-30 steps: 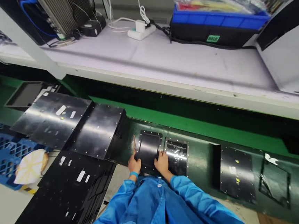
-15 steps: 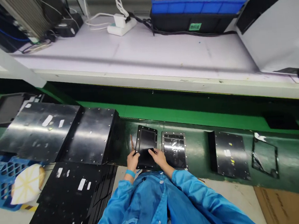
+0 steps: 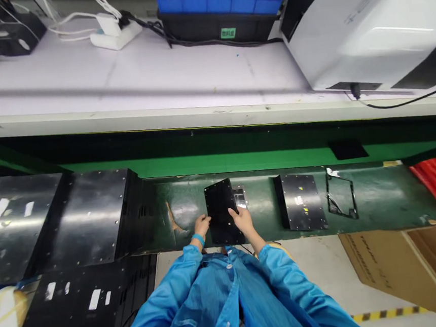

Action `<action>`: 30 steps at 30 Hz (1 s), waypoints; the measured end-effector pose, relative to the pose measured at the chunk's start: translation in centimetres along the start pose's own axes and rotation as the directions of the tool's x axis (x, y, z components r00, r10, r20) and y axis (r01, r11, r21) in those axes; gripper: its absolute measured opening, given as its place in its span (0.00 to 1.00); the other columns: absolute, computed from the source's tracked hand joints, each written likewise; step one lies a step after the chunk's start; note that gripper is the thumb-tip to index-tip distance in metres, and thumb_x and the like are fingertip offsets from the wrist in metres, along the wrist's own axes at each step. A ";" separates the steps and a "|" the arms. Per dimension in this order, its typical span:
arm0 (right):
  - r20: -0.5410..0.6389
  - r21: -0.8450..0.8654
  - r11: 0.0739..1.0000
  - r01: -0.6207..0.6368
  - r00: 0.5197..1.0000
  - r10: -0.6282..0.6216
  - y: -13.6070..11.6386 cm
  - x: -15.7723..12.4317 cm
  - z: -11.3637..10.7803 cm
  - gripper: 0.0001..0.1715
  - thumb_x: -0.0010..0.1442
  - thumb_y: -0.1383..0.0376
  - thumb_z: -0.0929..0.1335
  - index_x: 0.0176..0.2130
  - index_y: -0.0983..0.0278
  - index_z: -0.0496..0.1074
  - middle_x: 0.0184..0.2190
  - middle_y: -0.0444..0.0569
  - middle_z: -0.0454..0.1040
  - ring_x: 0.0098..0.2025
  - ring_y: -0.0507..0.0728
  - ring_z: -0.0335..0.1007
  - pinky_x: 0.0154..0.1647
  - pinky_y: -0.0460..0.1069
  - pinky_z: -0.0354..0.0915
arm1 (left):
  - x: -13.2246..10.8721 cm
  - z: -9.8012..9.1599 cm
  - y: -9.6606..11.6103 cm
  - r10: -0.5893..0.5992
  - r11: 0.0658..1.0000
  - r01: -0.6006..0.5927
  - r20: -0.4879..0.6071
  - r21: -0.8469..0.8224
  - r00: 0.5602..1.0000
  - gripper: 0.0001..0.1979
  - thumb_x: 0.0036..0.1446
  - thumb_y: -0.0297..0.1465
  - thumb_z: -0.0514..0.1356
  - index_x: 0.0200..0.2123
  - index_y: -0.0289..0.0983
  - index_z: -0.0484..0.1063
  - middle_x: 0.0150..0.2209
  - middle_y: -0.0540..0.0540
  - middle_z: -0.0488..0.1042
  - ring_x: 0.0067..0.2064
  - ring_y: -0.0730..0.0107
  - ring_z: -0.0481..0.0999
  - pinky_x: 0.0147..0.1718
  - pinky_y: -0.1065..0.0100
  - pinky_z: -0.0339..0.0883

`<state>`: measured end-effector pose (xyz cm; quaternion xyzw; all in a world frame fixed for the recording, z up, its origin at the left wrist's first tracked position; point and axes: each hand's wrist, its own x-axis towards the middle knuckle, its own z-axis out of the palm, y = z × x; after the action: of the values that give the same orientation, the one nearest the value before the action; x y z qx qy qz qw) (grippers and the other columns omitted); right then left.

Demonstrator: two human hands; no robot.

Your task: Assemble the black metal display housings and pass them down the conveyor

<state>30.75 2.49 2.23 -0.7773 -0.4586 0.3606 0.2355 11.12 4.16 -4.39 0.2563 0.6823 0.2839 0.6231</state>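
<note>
Both my hands hold a small black rectangular plate (image 3: 222, 209) lifted and tilted above the dark green belt (image 3: 376, 190). My left hand (image 3: 201, 226) grips its left lower edge. My right hand (image 3: 241, 219) grips its right edge. The lifted plate partly covers a second shiny small plate (image 3: 240, 195) lying on the belt behind it. I wear blue sleeves and a blue wristband on the left wrist.
Another black plate (image 3: 301, 202) and a thin black frame (image 3: 341, 198) lie on the belt to the right. Large black metal panels (image 3: 93, 215) sit at the left. A cardboard box (image 3: 410, 263) stands at the lower right. Behind is a white bench (image 3: 179, 70) with a blue bin (image 3: 219, 0) and a white machine (image 3: 366, 28).
The small plate, flat on the belt a second ago, has been lifted and tilted by both hands. The view has swung to the right.
</note>
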 end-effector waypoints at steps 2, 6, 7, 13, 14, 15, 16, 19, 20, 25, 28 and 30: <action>-0.002 0.214 0.977 -0.008 1.000 0.009 2.8 0.8 -0.8 0.28 0.62 0.42 0.67 0.37 0.63 0.78 0.28 0.47 0.78 0.35 0.61 0.74 0.40 0.52 0.68 | 0.7 1.1 0.0 -0.061 0.998 0.062 -0.006 0.007 0.998 0.18 0.57 0.36 0.67 0.48 0.32 0.79 0.35 0.41 0.82 0.41 0.59 0.83 0.48 0.57 0.76; 0.002 0.385 0.923 -0.024 1.000 0.025 6.6 1.9 -1.5 0.36 0.55 0.34 0.68 0.35 0.65 0.77 0.31 0.50 0.80 0.38 0.62 0.74 0.41 0.52 0.69 | 1.0 3.0 0.2 -0.084 0.996 0.085 -0.034 0.035 0.996 0.16 0.54 0.36 0.68 0.45 0.34 0.80 0.34 0.44 0.82 0.40 0.62 0.83 0.45 0.61 0.76; 0.000 0.384 0.923 -0.035 0.999 0.038 7.0 2.2 -1.5 0.37 0.54 0.34 0.67 0.36 0.65 0.77 0.31 0.51 0.80 0.38 0.62 0.74 0.41 0.52 0.70 | 0.9 3.4 0.3 -0.073 0.996 0.076 -0.049 0.048 0.996 0.16 0.52 0.35 0.69 0.44 0.35 0.80 0.35 0.44 0.82 0.42 0.60 0.83 0.46 0.61 0.76; -0.099 0.260 0.950 -0.174 0.974 0.206 8.3 3.4 -1.8 0.31 0.58 0.40 0.67 0.37 0.65 0.78 0.33 0.53 0.81 0.39 0.64 0.76 0.43 0.53 0.70 | 0.0 5.2 0.2 -0.046 0.995 0.056 -0.105 0.088 0.993 0.16 0.52 0.30 0.68 0.46 0.37 0.79 0.45 0.41 0.84 0.50 0.60 0.82 0.51 0.62 0.75; -0.123 0.223 0.952 -0.209 0.963 0.240 8.5 3.4 -1.8 0.29 0.58 0.43 0.67 0.38 0.64 0.78 0.34 0.54 0.81 0.40 0.65 0.76 0.45 0.54 0.70 | -0.2 5.4 0.1 -0.048 0.995 0.057 -0.105 0.086 0.993 0.16 0.53 0.29 0.67 0.47 0.37 0.78 0.47 0.41 0.84 0.49 0.60 0.82 0.51 0.62 0.75; -0.146 0.185 0.952 -0.242 0.952 0.270 8.7 3.4 -1.9 0.27 0.59 0.45 0.68 0.40 0.64 0.79 0.36 0.55 0.81 0.42 0.66 0.77 0.47 0.55 0.70 | -0.4 5.5 0.1 -0.047 0.995 0.056 -0.104 0.083 0.993 0.16 0.54 0.29 0.66 0.48 0.37 0.78 0.48 0.41 0.83 0.49 0.61 0.82 0.51 0.62 0.75; -0.164 0.153 0.950 -0.271 0.942 0.294 8.8 3.2 -1.9 0.25 0.59 0.47 0.69 0.42 0.64 0.80 0.37 0.56 0.82 0.44 0.68 0.77 0.49 0.57 0.69 | -0.6 5.7 0.0 -0.044 0.996 0.053 -0.104 0.078 0.994 0.16 0.55 0.28 0.66 0.48 0.36 0.78 0.49 0.40 0.83 0.50 0.61 0.83 0.51 0.62 0.75; -0.197 -0.013 0.963 -0.268 0.945 0.260 9.3 2.6 -2.3 0.23 0.60 0.55 0.70 0.49 0.65 0.82 0.44 0.61 0.82 0.52 0.71 0.75 0.59 0.60 0.66 | -0.9 5.8 -0.2 -0.033 0.997 0.041 -0.110 0.065 0.993 0.17 0.55 0.27 0.66 0.50 0.36 0.78 0.53 0.38 0.83 0.54 0.60 0.82 0.55 0.63 0.74; -0.217 -0.091 0.967 -0.236 0.953 0.213 9.5 2.4 -2.5 0.23 0.61 0.57 0.69 0.50 0.66 0.83 0.47 0.63 0.81 0.55 0.71 0.74 0.62 0.60 0.64 | -1.0 5.8 -0.3 -0.035 0.997 0.042 -0.112 0.062 0.993 0.18 0.56 0.27 0.66 0.50 0.35 0.78 0.54 0.37 0.83 0.56 0.60 0.81 0.56 0.63 0.74; -0.248 -0.218 0.955 -0.199 0.958 0.143 9.1 2.4 -3.5 0.25 0.67 0.60 0.66 0.57 0.67 0.81 0.58 0.65 0.78 0.61 0.69 0.71 0.67 0.58 0.61 | -1.6 5.0 -0.8 -0.075 0.992 0.084 -0.091 0.094 0.993 0.18 0.55 0.27 0.66 0.51 0.35 0.79 0.55 0.36 0.83 0.60 0.56 0.81 0.57 0.60 0.74; -0.127 -0.127 0.944 -0.304 0.949 0.289 8.2 2.9 -3.1 0.19 0.67 0.57 0.68 0.47 0.62 0.84 0.48 0.57 0.84 0.53 0.66 0.79 0.56 0.54 0.70 | -2.2 4.7 -0.7 -0.089 0.984 0.098 -0.066 0.148 0.994 0.20 0.55 0.28 0.66 0.53 0.36 0.79 0.58 0.34 0.82 0.62 0.54 0.80 0.57 0.58 0.74; -0.115 -0.095 0.936 -0.338 0.938 0.327 7.7 3.3 -2.7 0.14 0.65 0.55 0.71 0.38 0.59 0.84 0.41 0.51 0.85 0.48 0.63 0.82 0.51 0.51 0.72 | -2.5 4.9 -0.4 -0.095 0.977 0.103 -0.050 0.187 0.994 0.22 0.56 0.28 0.65 0.55 0.37 0.78 0.59 0.33 0.81 0.63 0.52 0.79 0.57 0.57 0.75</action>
<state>38.05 1.75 -2.59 -0.8723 -0.3283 0.3305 0.1488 16.19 2.44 -3.26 0.2743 0.7308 0.1915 0.5950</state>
